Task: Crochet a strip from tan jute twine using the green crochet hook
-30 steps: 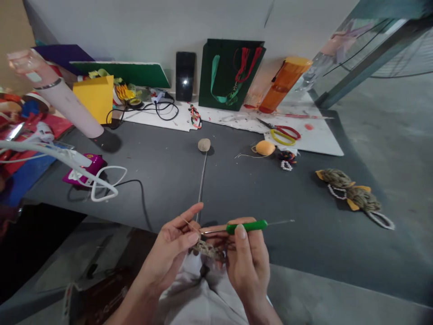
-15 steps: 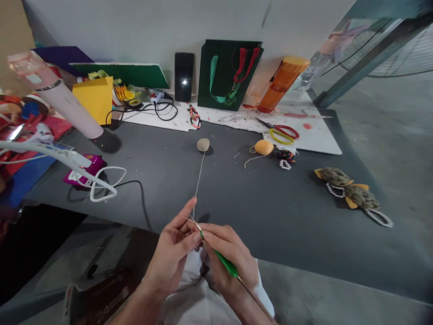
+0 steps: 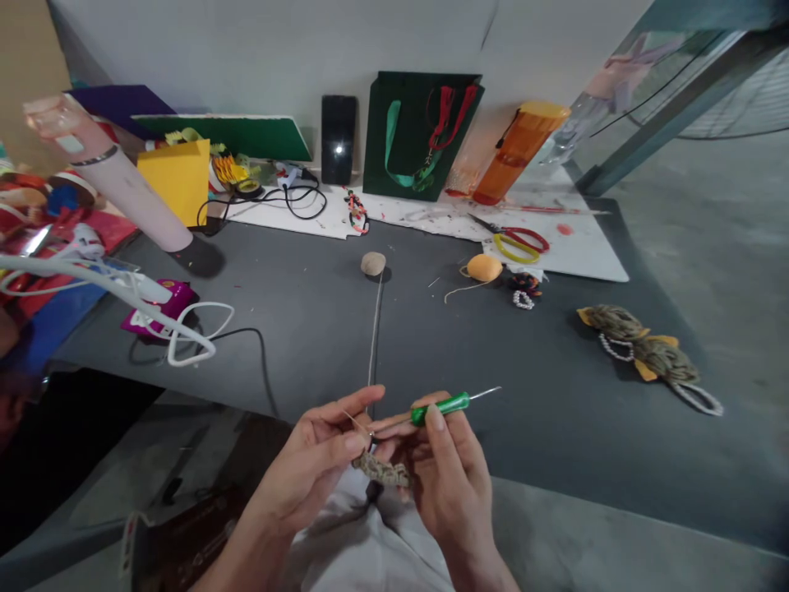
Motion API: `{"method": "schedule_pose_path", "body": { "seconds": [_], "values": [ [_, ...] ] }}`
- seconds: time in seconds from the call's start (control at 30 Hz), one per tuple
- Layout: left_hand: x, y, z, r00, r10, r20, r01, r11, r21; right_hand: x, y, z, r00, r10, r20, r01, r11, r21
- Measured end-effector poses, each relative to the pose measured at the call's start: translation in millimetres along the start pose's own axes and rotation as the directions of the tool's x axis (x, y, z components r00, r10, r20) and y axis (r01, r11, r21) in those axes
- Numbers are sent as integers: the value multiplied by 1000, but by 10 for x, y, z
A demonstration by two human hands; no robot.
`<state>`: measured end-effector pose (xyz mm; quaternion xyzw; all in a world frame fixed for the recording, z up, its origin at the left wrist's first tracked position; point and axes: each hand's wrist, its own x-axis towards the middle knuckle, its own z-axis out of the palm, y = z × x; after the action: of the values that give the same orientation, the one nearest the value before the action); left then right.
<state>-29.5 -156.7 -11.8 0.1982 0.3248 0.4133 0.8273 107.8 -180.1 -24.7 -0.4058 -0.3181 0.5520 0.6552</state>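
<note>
The left hand (image 3: pixel 308 469) is half closed, its fingers curled and pinching a thin yarn strand (image 3: pixel 373 349) close to the work, while the right hand (image 3: pixel 449 477) is closed around the green handle of a crochet hook (image 3: pixel 439 408), thumb pressed on top and the metal tip reaching left toward the other hand's fingers. A short crocheted strip (image 3: pixel 380 470) in mottled beige yarn hangs between the two hands, just above the person's white clothing (image 3: pixel 363 547). The strand runs up across the dark grey counter (image 3: pixel 555 411) to a pale ball of yarn (image 3: pixel 373 263), which sits well ahead of the hands.

Everything else lies around that ball. Just to its right are an orange sponge (image 3: pixel 484 267) with a loose thread and a small beaded piece (image 3: pixel 523 300), and beyond them a pair of scissors (image 3: pixel 509 240) with red and yellow handles rests on a white sheet (image 3: pixel 555 259). Farther right lies a twisted bundle of yarn (image 3: pixel 641 349) with a string of white beads. Behind the ball stand a black phone (image 3: pixel 339 140), a dark green gift bag (image 3: pixel 419 136) and an orange bottle (image 3: pixel 518 152). To its left are a pink tube (image 3: pixel 123 193), a yellow card (image 3: pixel 178 181) and a white cable (image 3: pixel 123 284)
</note>
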Motion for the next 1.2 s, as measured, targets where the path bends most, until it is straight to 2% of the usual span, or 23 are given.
{"method": "schedule_pose_path", "body": {
  "seconds": [0.1, 0.23, 0.33, 0.43, 0.47, 0.5, 0.57, 0.63, 0.77, 0.9, 0.97, 1.1, 1.2],
  "values": [
    [-2, -26, 46, 1000, 15, -23, -14, 1000, 12, -2, 32, 40, 998, -55, 11, 56, 998, -34],
    [10, -68, 87, 986, 95, -140, -85, 994, 73, -17, 72, 50, 962, -269, 42, 272, 942, -196],
    [22, -86, 89, 962, 175, -210, -162, 984, 77, -3, 68, 2, 893, -420, 159, 449, 824, -347],
    [31, -76, 70, 962, 149, -227, -145, 989, 36, 0, 65, -38, 800, -525, 291, 599, 662, -451],
    [32, -66, 59, 969, 121, -215, -121, 993, 16, -8, 67, -41, 800, -530, 283, 597, 652, -467],
    [34, -55, 46, 977, 92, -194, -94, 996, -2, -22, 70, -38, 820, -518, 242, 565, 672, -479],
    [36, -28, 16, 986, 54, -157, -59, 998, -24, -56, 77, -24, 874, -468, 127, 466, 737, -490],
    [38, -1, -9, 988, 40, -148, -45, 999, -29, -83, 82, -13, 909, -416, 33, 381, 794, -475],
    [39, 40, -22, 994, 3, -114, -8, 999, -44, -58, 73, -8, 976, -213, -38, 198, 949, -244],
    [37, 43, 8, 1000, 14, -22, -14, 999, -34, 5, 61, 23, 999, -40, -14, 39, 998, -46],
    [35, 28, 20, 1000, 29, -1, -29, 999, -21, 12, 82, 49, 999, -24, -27, 23, 999, -37],
    [25, -10, 17, 998, 50, -48, -50, 999, 11, 9, 153, 83, 990, -126, -58, 122, 990, -63],
    [25, -23, 7, 997, 68, -40, -68, 998, -6, 33, 162, 75, 990, -140, -30, 139, 990, -35]
  ]
}}
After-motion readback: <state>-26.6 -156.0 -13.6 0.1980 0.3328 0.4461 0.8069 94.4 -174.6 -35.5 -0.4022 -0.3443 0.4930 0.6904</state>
